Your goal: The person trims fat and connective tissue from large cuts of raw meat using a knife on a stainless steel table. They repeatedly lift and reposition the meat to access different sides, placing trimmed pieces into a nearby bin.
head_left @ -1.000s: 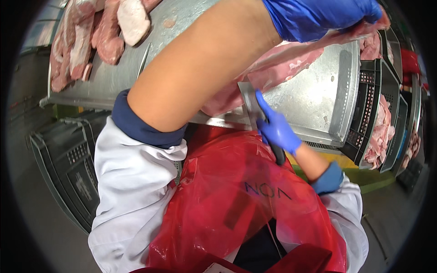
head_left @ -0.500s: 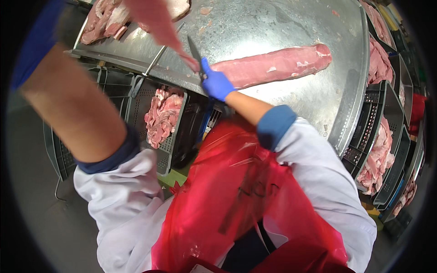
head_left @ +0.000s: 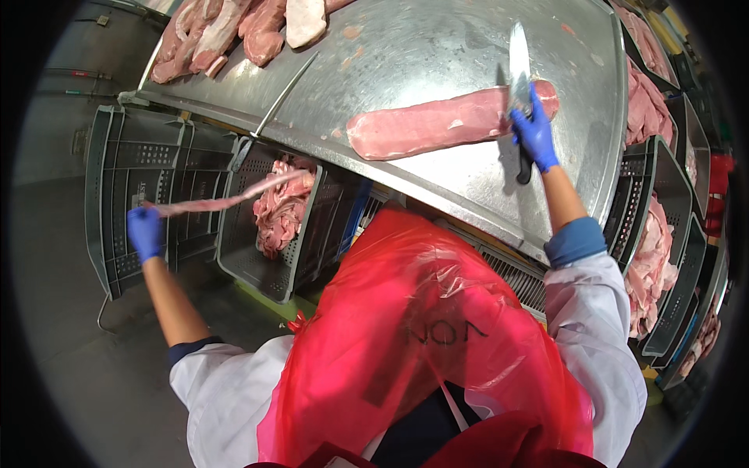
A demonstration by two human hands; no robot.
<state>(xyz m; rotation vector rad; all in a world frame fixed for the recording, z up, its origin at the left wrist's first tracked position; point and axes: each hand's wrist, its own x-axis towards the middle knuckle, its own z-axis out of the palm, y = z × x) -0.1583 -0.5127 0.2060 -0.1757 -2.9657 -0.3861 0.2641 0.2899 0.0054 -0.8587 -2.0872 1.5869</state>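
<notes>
My left hand [head_left: 145,232], in a blue glove, is closed on one end of a long thin strip of meat [head_left: 222,203]. The strip stretches rightward over a grey perforated crate [head_left: 226,242] that holds meat trimmings [head_left: 282,212]. Over on the metal table [head_left: 437,62], my gloved right hand [head_left: 535,139] grips a knife [head_left: 520,66] by its dark handle, blade pointing away from me. Under that hand and knife lies a long pink piece of loin [head_left: 429,125], its right end partly covered by them.
A sharpening steel [head_left: 285,95] lies at the table's left edge. Several meat pieces [head_left: 204,35] rest at the far left of the table. Crates of meat [head_left: 651,257] line the right side. Another grey crate [head_left: 117,195] stands at far left.
My left hand has come down to the left, drawing the strip over the crate. My right hand has moved right along the loin with the knife. The loin has shifted slightly left.
</notes>
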